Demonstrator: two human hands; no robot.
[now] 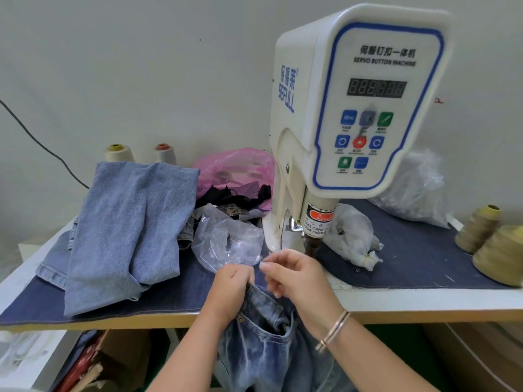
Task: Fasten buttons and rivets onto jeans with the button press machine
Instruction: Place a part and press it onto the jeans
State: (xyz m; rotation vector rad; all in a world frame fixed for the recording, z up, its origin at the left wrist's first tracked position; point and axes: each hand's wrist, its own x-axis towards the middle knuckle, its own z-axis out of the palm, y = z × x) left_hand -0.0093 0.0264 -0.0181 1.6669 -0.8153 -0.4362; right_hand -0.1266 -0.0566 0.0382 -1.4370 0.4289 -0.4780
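The jeans (271, 335) run out past the picture's bottom edge, and the left hand (230, 287) covers their waistband corner. Whatever the right hand (294, 275) pinches is too small to tell. The press machine (353, 108) hides the bench's (424, 304) back edge behind it. Contents of the clear bags (226, 241) are blurred.

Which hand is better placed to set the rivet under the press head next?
Right, most likely. The right hand sits just below the press head, and its fingers seem to pinch something small. The left hand grips the jeans at the pocket edge, farther away.
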